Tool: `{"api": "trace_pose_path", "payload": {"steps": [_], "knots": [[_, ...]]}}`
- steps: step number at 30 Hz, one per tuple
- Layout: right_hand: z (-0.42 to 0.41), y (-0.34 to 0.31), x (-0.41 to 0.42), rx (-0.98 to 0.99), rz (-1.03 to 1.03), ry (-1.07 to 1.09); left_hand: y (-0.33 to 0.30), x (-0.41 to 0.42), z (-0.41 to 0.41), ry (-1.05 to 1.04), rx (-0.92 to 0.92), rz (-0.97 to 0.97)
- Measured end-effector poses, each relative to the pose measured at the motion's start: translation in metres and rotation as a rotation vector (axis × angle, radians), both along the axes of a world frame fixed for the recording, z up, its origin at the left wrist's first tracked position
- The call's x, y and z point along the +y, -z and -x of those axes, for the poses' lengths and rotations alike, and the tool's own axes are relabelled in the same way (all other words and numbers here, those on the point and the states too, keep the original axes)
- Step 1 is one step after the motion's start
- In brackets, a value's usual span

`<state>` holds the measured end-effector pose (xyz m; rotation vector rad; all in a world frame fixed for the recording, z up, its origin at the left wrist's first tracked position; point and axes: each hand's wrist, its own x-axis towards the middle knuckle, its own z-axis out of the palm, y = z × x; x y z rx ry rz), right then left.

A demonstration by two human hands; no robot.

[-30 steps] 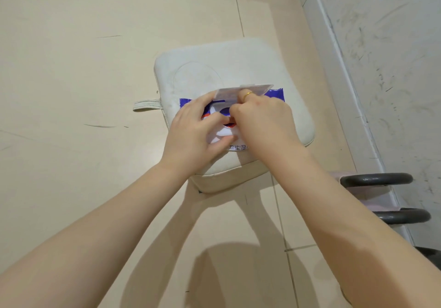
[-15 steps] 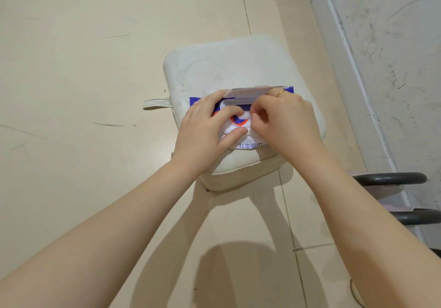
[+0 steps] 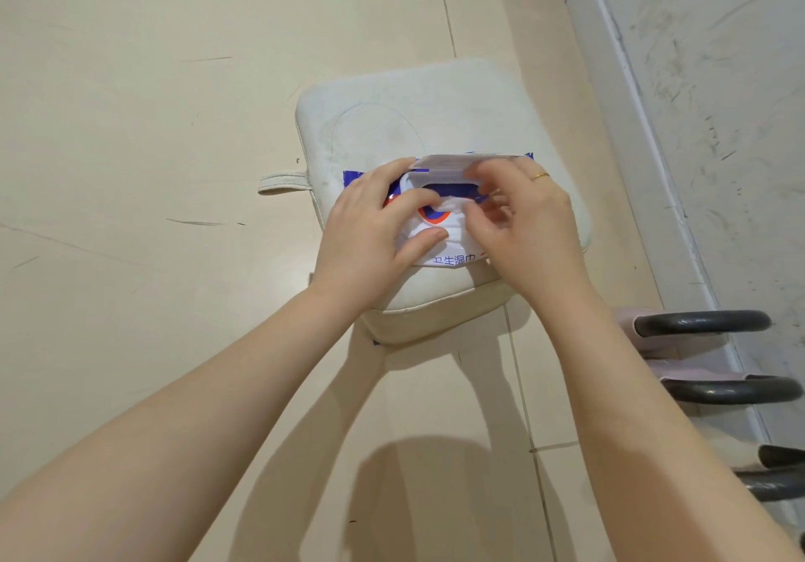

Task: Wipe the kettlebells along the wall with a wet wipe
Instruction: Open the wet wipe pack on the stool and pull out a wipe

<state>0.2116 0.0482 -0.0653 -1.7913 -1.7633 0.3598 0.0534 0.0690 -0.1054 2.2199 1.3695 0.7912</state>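
Brightness: high and even; floor [image 3: 130, 169] reads pale cream across the frame.
Light source: not in frame; shadows fall toward the lower centre of the frame.
Shadows: soft-edged arm shadows on the floor at lower centre; a narrow dark shadow under the near edge of the cushion [image 3: 435, 95].
Glare: small highlights on the dark kettlebell handles [image 3: 701, 322] at right; none on the floor.
Blur: slight motion blur on the fingertips [image 3: 483, 208] of the right hand [image 3: 527, 222]; the left hand [image 3: 370, 230] is sharper.
Focus: centre acceptable; print on the wipes pack [image 3: 453, 259] partly legible.
Distortion: wide-angle; the wall [image 3: 718, 82] and its base edge lean diagonally at right; forearms enlarged at the lower corners.
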Motion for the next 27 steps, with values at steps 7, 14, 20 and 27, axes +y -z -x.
{"api": "trace_pose_path", "payload": {"steps": [7, 14, 20, 27], "knots": [[0.003, 0.004, -0.003, -0.070, -0.052, 0.045, -0.002, -0.001, 0.000, 0.002, 0.012, 0.019], [-0.015, 0.005, -0.005, 0.461, 0.191, 0.107, -0.003, -0.001, 0.000, 0.018, -0.006, 0.022], [-0.003, 0.001, -0.009, 0.105, 0.011, -0.039, -0.001, -0.001, 0.001, 0.007, -0.027, 0.021], [0.012, 0.003, -0.006, -0.148, -0.224, -0.013, -0.002, -0.001, 0.001, 0.004, -0.026, 0.022]]}}
